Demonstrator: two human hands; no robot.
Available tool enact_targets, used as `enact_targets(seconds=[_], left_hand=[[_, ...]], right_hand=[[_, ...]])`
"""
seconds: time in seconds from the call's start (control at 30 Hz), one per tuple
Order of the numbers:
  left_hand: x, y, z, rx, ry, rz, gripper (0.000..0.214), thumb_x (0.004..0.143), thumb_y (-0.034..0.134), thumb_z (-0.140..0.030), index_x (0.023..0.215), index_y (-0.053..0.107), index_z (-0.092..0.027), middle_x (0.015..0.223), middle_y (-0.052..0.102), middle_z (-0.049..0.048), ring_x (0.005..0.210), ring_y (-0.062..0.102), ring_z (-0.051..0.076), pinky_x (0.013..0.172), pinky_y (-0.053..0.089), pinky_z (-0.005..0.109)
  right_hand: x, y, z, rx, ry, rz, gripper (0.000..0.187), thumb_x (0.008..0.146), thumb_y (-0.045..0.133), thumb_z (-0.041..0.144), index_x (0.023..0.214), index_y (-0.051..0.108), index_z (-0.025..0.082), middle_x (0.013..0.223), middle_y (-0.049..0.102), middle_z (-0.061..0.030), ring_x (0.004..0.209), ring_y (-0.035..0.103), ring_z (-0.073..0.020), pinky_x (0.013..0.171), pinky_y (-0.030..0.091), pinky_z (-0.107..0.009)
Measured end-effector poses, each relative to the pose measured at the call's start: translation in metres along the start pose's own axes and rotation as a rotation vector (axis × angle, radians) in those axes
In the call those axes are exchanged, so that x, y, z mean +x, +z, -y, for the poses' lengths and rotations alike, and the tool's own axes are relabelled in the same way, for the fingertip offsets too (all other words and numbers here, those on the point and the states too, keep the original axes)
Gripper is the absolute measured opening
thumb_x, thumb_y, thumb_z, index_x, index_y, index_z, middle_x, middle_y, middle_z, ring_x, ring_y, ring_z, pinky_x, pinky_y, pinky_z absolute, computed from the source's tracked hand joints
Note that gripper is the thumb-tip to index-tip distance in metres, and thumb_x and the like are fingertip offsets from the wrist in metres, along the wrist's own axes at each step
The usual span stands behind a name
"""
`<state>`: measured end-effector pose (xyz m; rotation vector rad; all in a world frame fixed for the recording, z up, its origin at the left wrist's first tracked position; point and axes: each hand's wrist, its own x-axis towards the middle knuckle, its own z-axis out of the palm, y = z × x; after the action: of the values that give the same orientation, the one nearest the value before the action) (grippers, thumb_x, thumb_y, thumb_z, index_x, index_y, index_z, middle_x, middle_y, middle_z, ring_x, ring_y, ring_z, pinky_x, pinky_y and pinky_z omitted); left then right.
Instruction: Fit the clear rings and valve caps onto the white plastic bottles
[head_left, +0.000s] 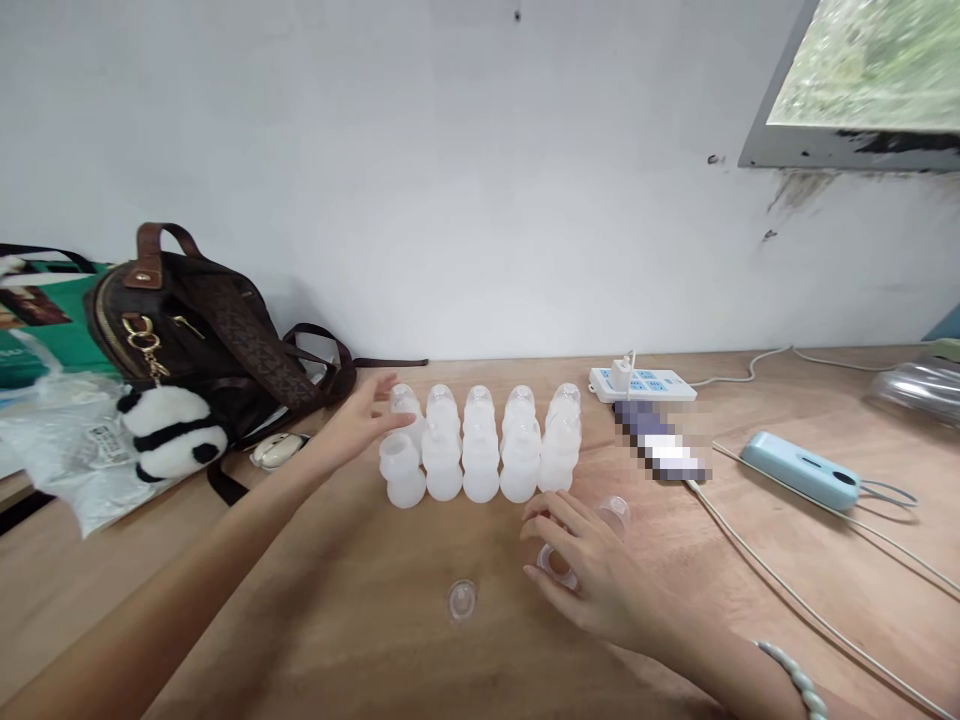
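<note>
White translucent bottles point(481, 475) stand close together in rows, most with clear domed caps. The front-left bottle point(406, 480) shows an uncovered round mouth. Behind it, my left hand point(375, 412) is at the back-left capped bottle point(406, 402), thumb across its front and fingers at its far side. My right hand point(589, 565) lies low over the table, its curled fingers and thumb around a clear ring-like cap point(556, 567). Beside that hand is another clear cap point(616, 512), partly hidden by it. A third clear cap point(462, 600) lies on the wood in front of the bottles.
At left are a dark backpack point(217, 330) with a panda plush point(174, 435), a plastic bag point(71, 450) and a mouse point(277, 451). At right are a power strip point(660, 385), a phone point(637, 425), a blue power bank point(802, 472) and cables.
</note>
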<state>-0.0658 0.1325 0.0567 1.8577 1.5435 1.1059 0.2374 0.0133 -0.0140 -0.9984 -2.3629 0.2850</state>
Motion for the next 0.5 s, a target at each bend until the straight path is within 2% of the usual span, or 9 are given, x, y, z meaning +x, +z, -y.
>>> enact_targets(seconds=[0.07,0.13,0.2,0.27,0.33,0.4,0.47,0.5], left_hand=[[0.008,0.002,0.005,-0.009,-0.032,0.091,0.056,0.065,0.077,-0.05,0.108,0.066,-0.015,0.119,0.072,0.0161,0.111,0.067,0.037,0.09,0.055,0.049],[0.011,0.003,0.006,-0.014,-0.031,0.131,0.051,0.063,0.08,-0.052,0.094,0.069,-0.013,0.102,0.077,0.0137,0.097,0.072,0.036,0.083,0.058,0.046],[0.01,-0.002,0.0,-0.01,-0.002,0.098,0.048,0.067,0.078,-0.053,0.09,0.069,-0.012,0.095,0.077,0.0114,0.092,0.072,0.034,0.082,0.058,0.045],[0.005,-0.014,-0.011,0.003,0.055,-0.007,0.046,0.078,0.072,-0.052,0.098,0.067,-0.011,0.101,0.074,0.0096,0.099,0.069,0.032,0.09,0.054,0.045],[-0.007,-0.028,-0.024,0.016,0.133,-0.137,0.041,0.088,0.066,-0.046,0.11,0.063,-0.012,0.114,0.07,0.0082,0.111,0.063,0.029,0.101,0.048,0.044],[-0.028,-0.037,-0.034,0.012,0.217,-0.237,0.039,0.091,0.065,-0.041,0.12,0.058,-0.015,0.125,0.064,0.0072,0.119,0.058,0.027,0.109,0.042,0.043],[-0.056,-0.036,-0.039,-0.037,0.308,-0.251,0.036,0.094,0.062,-0.038,0.123,0.054,-0.017,0.123,0.064,0.0085,0.116,0.06,0.027,0.104,0.046,0.042],[-0.07,-0.031,-0.039,-0.065,0.327,-0.194,0.037,0.094,0.062,-0.037,0.125,0.053,-0.019,0.121,0.065,0.0084,0.113,0.061,0.027,0.102,0.047,0.042]], right_hand=[[0.0,0.0,0.0,0.008,-0.017,-0.025,0.019,0.085,0.058,0.009,0.1,0.054,0.02,0.106,0.062,-0.0098,0.094,0.06,-0.0259,0.078,0.054,-0.041],[0.0,0.0,0.001,0.014,-0.026,-0.046,0.018,0.086,0.057,0.009,0.099,0.054,0.02,0.105,0.062,-0.0097,0.094,0.06,-0.0261,0.077,0.054,-0.041],[0.0,0.0,0.001,0.026,-0.038,-0.07,0.017,0.087,0.056,0.009,0.099,0.053,0.021,0.105,0.062,-0.0096,0.094,0.061,-0.0258,0.078,0.054,-0.04],[0.0,0.0,0.002,0.038,-0.056,-0.106,0.016,0.089,0.054,0.009,0.1,0.053,0.021,0.105,0.063,-0.0093,0.094,0.061,-0.0254,0.078,0.053,-0.039],[-0.001,0.001,0.001,0.047,-0.077,-0.155,0.016,0.09,0.052,0.009,0.1,0.054,0.022,0.104,0.063,-0.0092,0.093,0.061,-0.025,0.077,0.052,-0.038],[0.0,0.001,0.0,0.053,-0.093,-0.201,0.017,0.091,0.051,0.009,0.101,0.054,0.022,0.101,0.064,-0.0085,0.09,0.061,-0.0242,0.076,0.051,-0.037],[0.0,0.0,-0.003,0.035,-0.087,-0.214,0.015,0.091,0.05,0.01,0.1,0.054,0.022,0.098,0.064,-0.0079,0.088,0.061,-0.0234,0.074,0.051,-0.036],[0.001,0.0,-0.004,0.016,-0.073,-0.205,0.013,0.092,0.049,0.011,0.098,0.054,0.021,0.096,0.064,-0.0076,0.086,0.061,-0.0229,0.072,0.05,-0.035]])
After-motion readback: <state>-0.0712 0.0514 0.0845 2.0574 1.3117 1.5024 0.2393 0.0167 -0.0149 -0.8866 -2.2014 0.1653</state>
